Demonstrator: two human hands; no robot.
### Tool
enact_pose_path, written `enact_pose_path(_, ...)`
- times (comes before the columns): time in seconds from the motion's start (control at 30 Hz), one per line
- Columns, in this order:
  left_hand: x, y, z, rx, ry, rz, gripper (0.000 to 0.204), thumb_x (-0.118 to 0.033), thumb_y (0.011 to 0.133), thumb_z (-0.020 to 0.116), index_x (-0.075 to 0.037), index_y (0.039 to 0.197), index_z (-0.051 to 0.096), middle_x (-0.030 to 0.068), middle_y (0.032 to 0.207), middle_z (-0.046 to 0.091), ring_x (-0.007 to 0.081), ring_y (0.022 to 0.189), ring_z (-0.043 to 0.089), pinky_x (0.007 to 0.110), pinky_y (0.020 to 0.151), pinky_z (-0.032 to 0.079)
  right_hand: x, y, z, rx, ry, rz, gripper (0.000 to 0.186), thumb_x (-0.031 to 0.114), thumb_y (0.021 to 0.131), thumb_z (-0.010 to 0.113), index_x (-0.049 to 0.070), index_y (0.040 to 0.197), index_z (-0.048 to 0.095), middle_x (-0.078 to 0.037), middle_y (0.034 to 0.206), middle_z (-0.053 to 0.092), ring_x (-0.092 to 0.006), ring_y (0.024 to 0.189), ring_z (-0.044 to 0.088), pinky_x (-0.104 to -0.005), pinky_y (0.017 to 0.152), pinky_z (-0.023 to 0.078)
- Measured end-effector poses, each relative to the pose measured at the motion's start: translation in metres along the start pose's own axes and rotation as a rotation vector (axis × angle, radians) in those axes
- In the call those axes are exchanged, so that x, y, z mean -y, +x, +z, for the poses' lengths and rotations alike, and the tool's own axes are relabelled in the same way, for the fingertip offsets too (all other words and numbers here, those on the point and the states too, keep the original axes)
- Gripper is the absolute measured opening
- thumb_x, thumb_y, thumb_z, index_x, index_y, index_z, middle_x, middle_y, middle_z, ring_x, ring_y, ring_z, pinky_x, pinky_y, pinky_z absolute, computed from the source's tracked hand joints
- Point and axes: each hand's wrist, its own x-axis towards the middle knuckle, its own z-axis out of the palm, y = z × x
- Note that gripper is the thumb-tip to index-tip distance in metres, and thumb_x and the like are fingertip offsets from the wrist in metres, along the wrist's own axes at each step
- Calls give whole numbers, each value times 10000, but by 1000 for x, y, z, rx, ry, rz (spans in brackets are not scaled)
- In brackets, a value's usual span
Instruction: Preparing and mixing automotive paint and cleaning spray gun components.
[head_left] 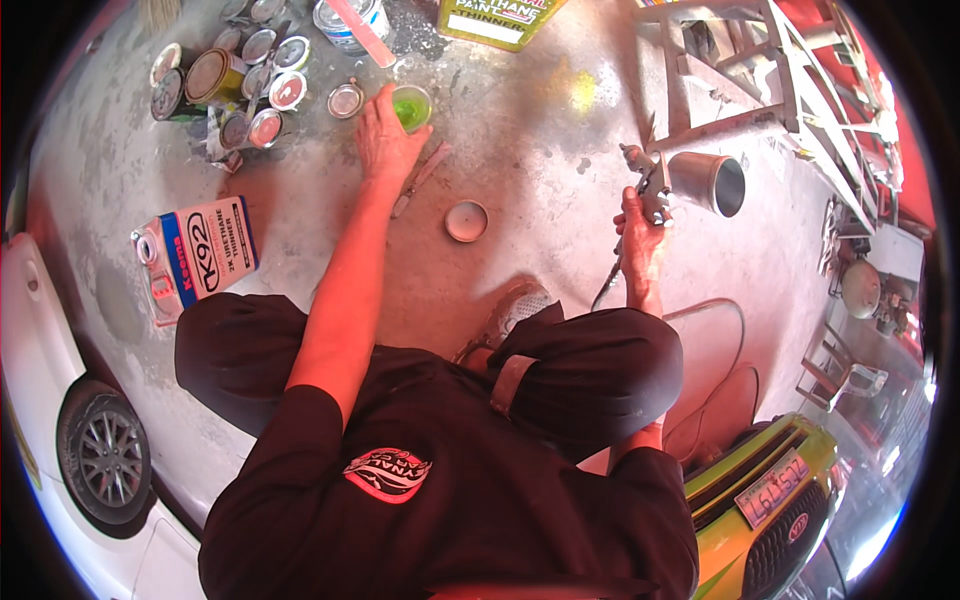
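My left hand [390, 145] reaches forward with its fingers round a small clear cup [411, 107] of bright green liquid. Beside that hand, a thin flat stick [423, 180] lies on the floor. My right hand [640, 240] is closed round a metal spray gun [655, 190], with a dark hose [607, 283] trailing below it. Just right of the gun is an open metal canister [692, 178]; whether the two touch, I cannot tell. Between my hands a small round lid or shallow dish [466, 221] rests on the floor.
Several paint cans [255, 80] crowd the far left. A rectangular thinner tin [205, 255] stands near my left knee, and a yellow-green container [495, 20] at the back. A metal frame [720, 90] stands far right. Cars flank me: white [40, 370] left, green [720, 560] right.
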Motion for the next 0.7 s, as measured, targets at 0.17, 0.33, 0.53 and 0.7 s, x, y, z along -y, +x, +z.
enact_pose_path(0.17, -9, -2, -5, 29, 20, -47, 984, -296, 701, 925, -158, 1511, 383, 181, 1430, 497, 396, 1325, 484, 528, 1088, 416, 12, -11, 4, 77, 49, 20, 320, 327, 965, 754, 15, 972, 686, -16, 726, 638, -103, 609, 605, -252, 524, 464)
enact_pose_path(0.33, -10, -1, -8, 73, 5, -74, 1042, -329, 707, 923, -163, 1552, 338, 195, 1462, 465, 404, 1346, 465, 532, 1101, 409, 18, -12, 2, 159, 33, 70, 287, 295, 976, 734, 12, 1012, 718, -13, 725, 622, -101, 621, 605, -257, 536, 462)
enact_pose_path(0.53, -5, 1, -7, 80, 17, -55, 1082, -380, 712, 917, -184, 1582, 304, 198, 1478, 453, 417, 1340, 469, 559, 1078, 426, 11, -10, 7, -33, 30, 13, 346, 207, 980, 724, -22, 1209, 602, -35, 768, 627, -105, 605, 602, -273, 504, 476)
enact_pose_path(0.7, -9, 2, -9, 100, 16, -77, 1083, -397, 715, 913, -192, 1585, 301, 204, 1497, 442, 423, 1345, 466, 566, 1077, 433, 3, -4, 4, -133, 89, -64, 378, 248, 967, 748, -28, 1178, 599, -56, 767, 642, -113, 574, 613, -264, 490, 489)
